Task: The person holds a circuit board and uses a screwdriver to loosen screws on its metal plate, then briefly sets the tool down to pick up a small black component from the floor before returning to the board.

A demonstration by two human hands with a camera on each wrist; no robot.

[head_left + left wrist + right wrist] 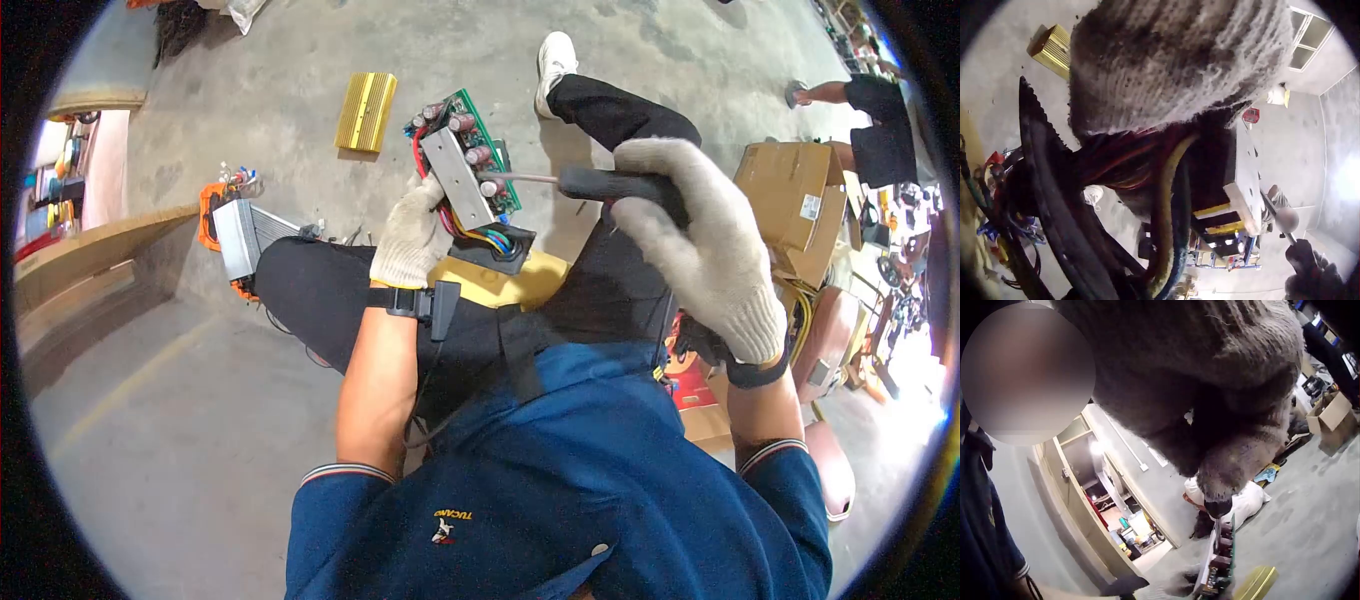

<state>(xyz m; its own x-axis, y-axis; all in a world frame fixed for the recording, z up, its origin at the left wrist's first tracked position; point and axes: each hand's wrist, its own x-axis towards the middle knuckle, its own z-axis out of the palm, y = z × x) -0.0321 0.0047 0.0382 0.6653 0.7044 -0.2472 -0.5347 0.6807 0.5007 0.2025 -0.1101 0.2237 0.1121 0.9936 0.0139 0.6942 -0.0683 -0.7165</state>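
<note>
In the head view, my gloved left hand grips a green circuit board by its lower left side. The board carries several capacitors and a flat silver metal plate. Coloured wires run from it to a black end piece. My gloved right hand holds a screwdriver with a dark handle, its shaft pointing left and its tip over the board's capacitors. The left wrist view shows the left glove above the yellow and blue wires.
A gold finned metal casing lies on the concrete floor ahead. To the left sits a silver and orange unit with loose wires. Yellow material lies between the legs. Cardboard boxes stand at the right, and another person's leg shows beyond.
</note>
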